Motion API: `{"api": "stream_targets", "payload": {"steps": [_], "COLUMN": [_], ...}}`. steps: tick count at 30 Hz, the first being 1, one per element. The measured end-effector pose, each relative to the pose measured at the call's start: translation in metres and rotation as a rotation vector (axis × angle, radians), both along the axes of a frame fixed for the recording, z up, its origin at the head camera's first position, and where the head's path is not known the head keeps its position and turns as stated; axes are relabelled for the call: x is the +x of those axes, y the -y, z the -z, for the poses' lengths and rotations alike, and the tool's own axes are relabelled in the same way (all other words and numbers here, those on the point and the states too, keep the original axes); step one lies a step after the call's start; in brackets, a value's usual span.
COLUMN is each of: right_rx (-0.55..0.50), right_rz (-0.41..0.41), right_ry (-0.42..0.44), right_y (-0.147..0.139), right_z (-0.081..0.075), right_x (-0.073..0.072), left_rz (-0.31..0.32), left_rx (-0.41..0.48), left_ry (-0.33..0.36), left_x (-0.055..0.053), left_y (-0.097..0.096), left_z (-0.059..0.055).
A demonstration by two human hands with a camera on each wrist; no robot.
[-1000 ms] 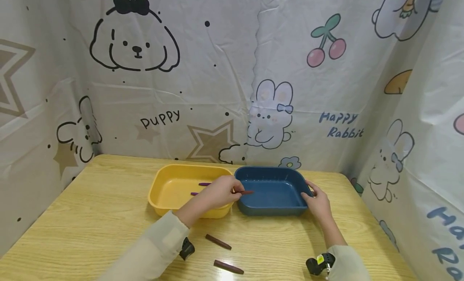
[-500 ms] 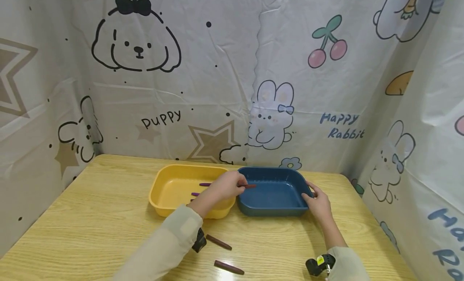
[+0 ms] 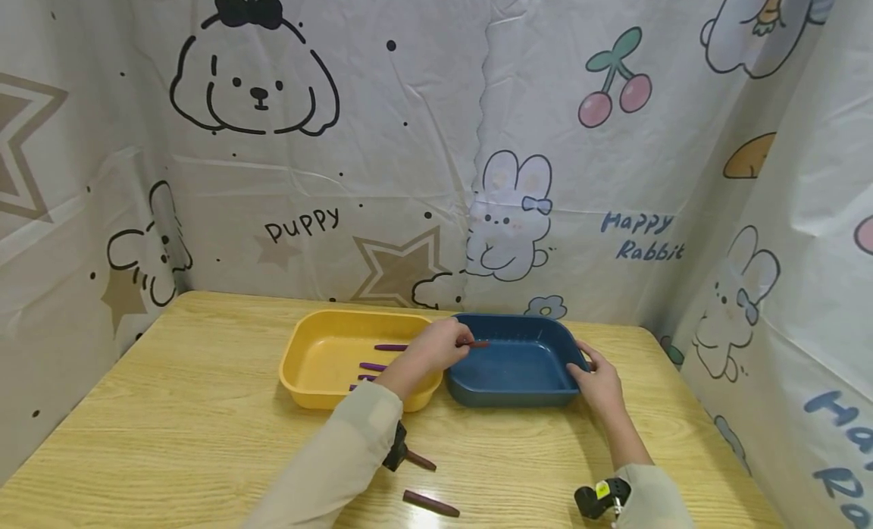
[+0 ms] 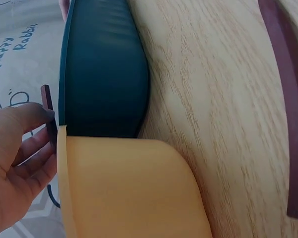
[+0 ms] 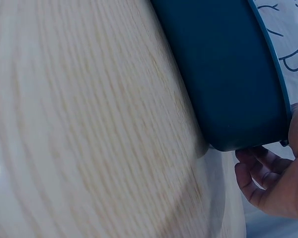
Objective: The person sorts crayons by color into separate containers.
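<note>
My left hand (image 3: pixel 436 345) pinches a brown crayon (image 3: pixel 480 344) between thumb and fingers, over the left end of the blue bin (image 3: pixel 511 399). In the left wrist view, the held crayon (image 4: pixel 46 94) points up beside the bins' rims. My right hand (image 3: pixel 602 383) grips the blue bin's right end, thumb at the rim and fingers bent against the outer wall. The yellow bin (image 3: pixel 317 398) stands right beside the blue one, partly behind my left forearm. Several purple crayons (image 3: pixel 390 348) lie inside it.
Two more brown crayons lie on the table in front of the bins: one near the front (image 3: pixel 431 503), the other (image 3: pixel 421 461) partly behind the left wrist camera (image 3: pixel 395 447). A printed curtain (image 3: pixel 382 173) hangs behind the wooden table (image 3: pixel 170 438).
My left hand has moved right and slightly back with the brown crayon, from the yellow bin's edge to over the blue bin. More purple crayons show. My right hand has stayed put.
</note>
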State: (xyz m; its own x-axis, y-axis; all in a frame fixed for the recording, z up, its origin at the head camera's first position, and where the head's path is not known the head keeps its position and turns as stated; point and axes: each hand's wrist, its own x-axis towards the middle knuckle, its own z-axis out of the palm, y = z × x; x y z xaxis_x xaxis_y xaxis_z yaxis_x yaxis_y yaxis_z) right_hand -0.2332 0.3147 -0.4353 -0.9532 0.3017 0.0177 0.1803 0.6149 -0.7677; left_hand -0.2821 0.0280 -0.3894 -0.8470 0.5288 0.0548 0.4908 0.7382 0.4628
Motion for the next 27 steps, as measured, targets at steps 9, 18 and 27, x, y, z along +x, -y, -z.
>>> {"api": "stream_targets", "payload": {"steps": [9,18,27], "right_rx": [-0.014,-0.016,-0.004], "right_rz": [-0.005,-0.006,0.003], "right_ry": [-0.004,-0.005,-0.01], "right_y": [0.002,0.001,0.002], "right_z": [-0.004,-0.004,-0.004], "right_x": [0.002,0.004,0.004], "left_rz": [-0.015,-0.007,0.022], "left_rx": [-0.017,-0.023,-0.035], "left_ry": [-0.033,-0.028,-0.058], "left_x": [0.001,-0.001,0.007], "left_y": [-0.011,-0.017,-0.021], "left_z": [0.0,0.006,0.007]}}
